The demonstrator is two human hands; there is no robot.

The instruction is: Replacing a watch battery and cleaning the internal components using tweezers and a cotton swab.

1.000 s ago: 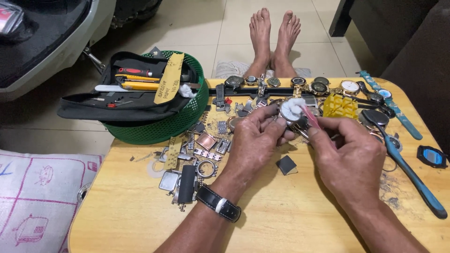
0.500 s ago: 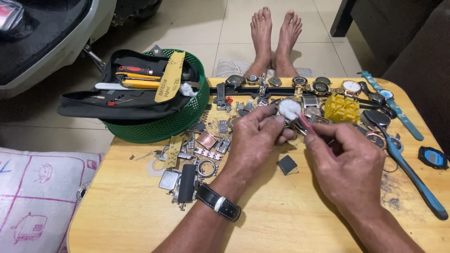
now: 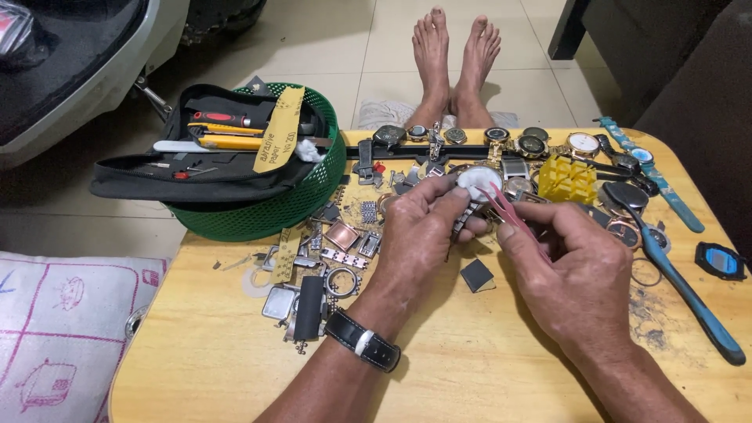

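A round white-faced watch (image 3: 478, 182) is pinched in the left hand (image 3: 419, 235) above the wooden counter (image 3: 470, 376). Thin pink tweezers (image 3: 513, 215) are clamped in the right hand (image 3: 576, 274), their tips laid against the watch.

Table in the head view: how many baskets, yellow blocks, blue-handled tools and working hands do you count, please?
Green basket: 1
Yellow block: 1
Blue-handled tool: 1
Hands: 2, left hand holding the white-faced watch, right hand holding the thin pink tool
Total: 5
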